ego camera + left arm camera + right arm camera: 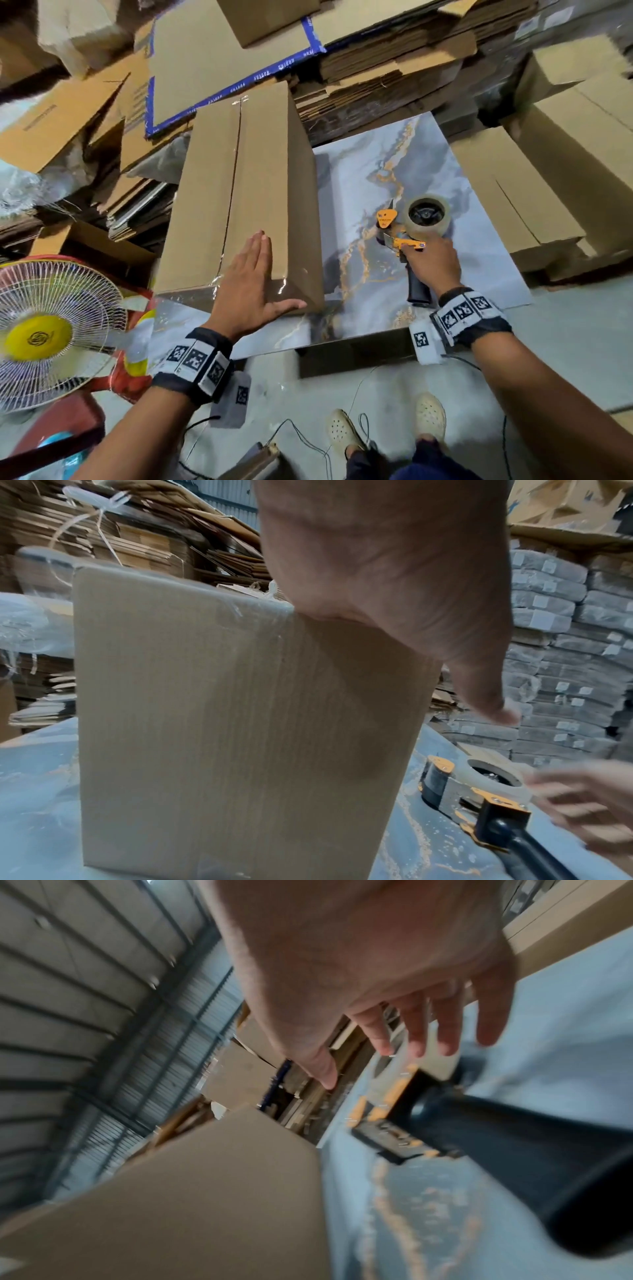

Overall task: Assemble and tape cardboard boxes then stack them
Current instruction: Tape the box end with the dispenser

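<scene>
A long brown cardboard box (260,171) lies on the marbled table (445,154), its top seam covered with clear tape. My left hand (255,274) rests flat on the box's near end, fingers straight, thumb spread along the near top edge; the left wrist view shows the palm (394,574) above the box's end face (222,723). An orange and black tape dispenser (419,219) lies on the table to the right of the box. My right hand (433,260) is over its handle (514,1150) with fingers (416,1031) spread and straight, not wrapped round it.
Flattened cardboard stacks (394,61) crowd the far side. Assembled boxes (548,171) sit right of the table. A fan (44,332) stands at left beside a red stool (61,428). Cables (359,428) trail on the floor by my feet.
</scene>
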The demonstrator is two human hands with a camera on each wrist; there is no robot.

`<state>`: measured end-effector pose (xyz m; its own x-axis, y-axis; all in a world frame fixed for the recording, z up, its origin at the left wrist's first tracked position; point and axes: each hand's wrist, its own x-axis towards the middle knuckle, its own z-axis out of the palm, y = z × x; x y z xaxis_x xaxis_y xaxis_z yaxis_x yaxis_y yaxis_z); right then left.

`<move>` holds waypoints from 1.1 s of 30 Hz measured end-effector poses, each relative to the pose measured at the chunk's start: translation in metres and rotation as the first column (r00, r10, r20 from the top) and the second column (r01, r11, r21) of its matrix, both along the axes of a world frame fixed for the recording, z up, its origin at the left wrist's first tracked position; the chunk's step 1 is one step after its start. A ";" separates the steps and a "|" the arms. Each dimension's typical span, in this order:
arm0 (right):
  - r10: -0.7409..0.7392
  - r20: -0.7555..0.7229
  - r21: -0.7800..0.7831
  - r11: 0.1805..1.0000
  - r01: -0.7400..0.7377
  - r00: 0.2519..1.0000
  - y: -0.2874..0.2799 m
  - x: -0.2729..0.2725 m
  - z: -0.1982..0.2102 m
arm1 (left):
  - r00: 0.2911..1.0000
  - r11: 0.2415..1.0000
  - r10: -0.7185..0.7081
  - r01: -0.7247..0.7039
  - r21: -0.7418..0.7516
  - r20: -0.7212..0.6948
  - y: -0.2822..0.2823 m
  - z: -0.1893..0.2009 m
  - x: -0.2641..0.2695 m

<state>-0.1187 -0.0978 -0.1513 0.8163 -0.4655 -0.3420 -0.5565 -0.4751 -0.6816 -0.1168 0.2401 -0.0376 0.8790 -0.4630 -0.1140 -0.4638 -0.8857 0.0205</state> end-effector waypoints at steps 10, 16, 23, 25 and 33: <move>-0.045 0.400 0.461 0.873 -0.158 0.915 0.133 0.006 0.092 | 0.893 0.801 -0.062 -0.222 -0.556 -0.446 0.023 0.035 0.007; -0.168 0.480 0.652 0.726 -0.221 0.861 0.165 0.008 0.118 | 0.980 0.796 0.099 -0.182 -0.577 -0.172 0.025 0.039 0.053; -0.186 0.583 0.691 0.626 -0.362 0.791 0.208 0.029 0.104 | 0.996 0.972 0.080 -0.087 -0.220 -0.040 0.023 0.000 0.078; -0.209 0.554 0.715 0.615 -0.332 0.806 0.218 0.030 0.079 | 0.994 0.967 0.099 -0.107 -0.230 -0.048 0.024 -0.004 0.077; 0.025 0.344 0.623 0.742 -0.248 0.938 0.205 0.022 0.030 | 0.997 0.967 0.065 -0.071 -0.246 -0.033 0.023 -0.007 0.081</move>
<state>-0.0968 0.1073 -0.1216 0.9637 -0.0958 -0.2491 -0.2407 0.0905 -0.9664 -0.0356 0.2630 -0.0445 0.9079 -0.4183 -0.0255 -0.3990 -0.8814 0.2529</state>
